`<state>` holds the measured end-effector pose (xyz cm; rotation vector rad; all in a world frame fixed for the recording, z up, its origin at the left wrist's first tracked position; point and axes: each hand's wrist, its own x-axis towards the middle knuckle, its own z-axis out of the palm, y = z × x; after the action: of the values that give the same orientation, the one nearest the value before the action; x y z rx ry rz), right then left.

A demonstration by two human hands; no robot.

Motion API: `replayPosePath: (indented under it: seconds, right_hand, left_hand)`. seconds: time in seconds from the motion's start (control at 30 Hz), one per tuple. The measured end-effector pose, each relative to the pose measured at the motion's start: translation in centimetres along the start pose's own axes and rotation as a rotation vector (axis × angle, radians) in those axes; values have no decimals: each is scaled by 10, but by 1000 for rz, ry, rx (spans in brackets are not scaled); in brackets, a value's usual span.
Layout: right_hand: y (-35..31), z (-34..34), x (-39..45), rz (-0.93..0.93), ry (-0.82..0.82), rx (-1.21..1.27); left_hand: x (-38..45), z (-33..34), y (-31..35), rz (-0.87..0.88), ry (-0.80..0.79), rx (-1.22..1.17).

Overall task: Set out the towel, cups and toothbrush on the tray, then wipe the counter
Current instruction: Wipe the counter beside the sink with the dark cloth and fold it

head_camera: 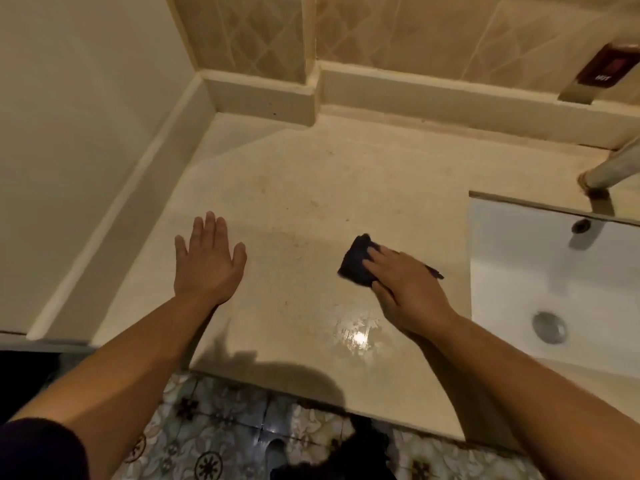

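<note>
The right hand [412, 289] presses a dark cloth [356, 263] under its fingers [377, 254] on the beige surface [311, 188], the left hand [207, 261] lies flat with fingers spread, and a dark wall label's [607, 65] small white writing is unreadable.

Before me, beige diamond-patterned wall tiles [415, 32] rise above a pale stone ledge [450, 95]. A white sink [519, 271] sits to my right, a plain wall [69, 98] to my left. Below, floral floor tiles [214, 427]; warm lamplight glares.

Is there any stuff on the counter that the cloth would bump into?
Nothing visible. The right hand presses the dark cloth on the counter; only the flat left hand rests there, off to the side.
</note>
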<state>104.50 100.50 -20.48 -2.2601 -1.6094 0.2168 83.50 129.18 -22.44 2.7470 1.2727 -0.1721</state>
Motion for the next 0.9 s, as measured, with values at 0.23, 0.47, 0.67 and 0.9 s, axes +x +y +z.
replayPosePath:
  seconds: [0.23, 0.47, 0.67, 0.9]
  right_hand:
    - [-99, 31, -112, -114, -98, 3]
    - [-151, 36, -156, -9, -25, 254]
    - [-181, -14, -129, 808, -223, 1649]
    - [-192, -77, -116, 676, -444, 2026]
  left_hand:
    - [6, -8, -4, 46, -148, 8]
    - [-45, -24, 5, 273, -301, 79]
    - [-102, -37, 19, 440, -378, -96]
    - [-159, -138, 24, 523, -497, -729]
